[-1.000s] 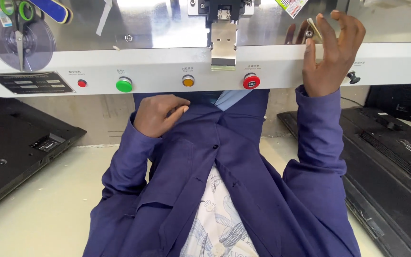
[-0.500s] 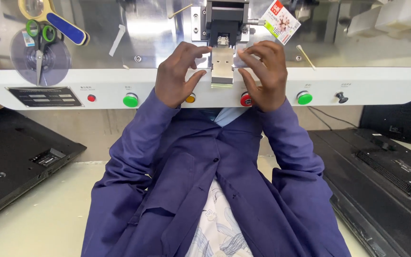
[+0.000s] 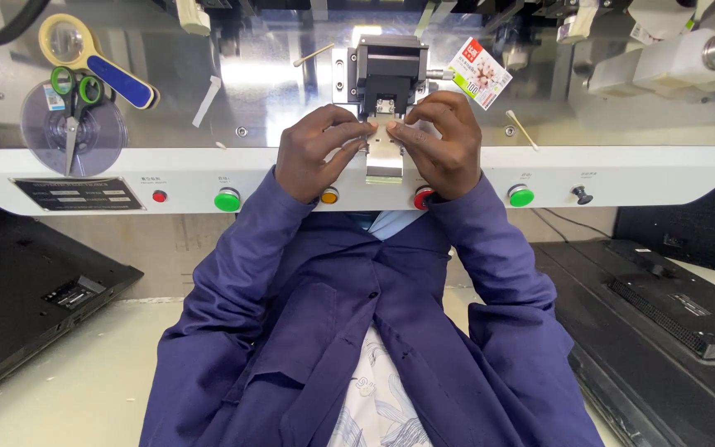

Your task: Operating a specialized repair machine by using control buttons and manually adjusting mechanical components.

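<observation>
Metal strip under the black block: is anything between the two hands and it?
Nothing visible. The left hand and right hand both have their fingertips on the top of the metal strip, just below the black block. The exact contact is hidden by the fingers.

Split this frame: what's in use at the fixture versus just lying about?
In use:
left hand
right hand
small part pinched between both
black fixture block
metal plate

Lying about:
scissors
magnifier
clear disc
small packet
cotton swab
</observation>
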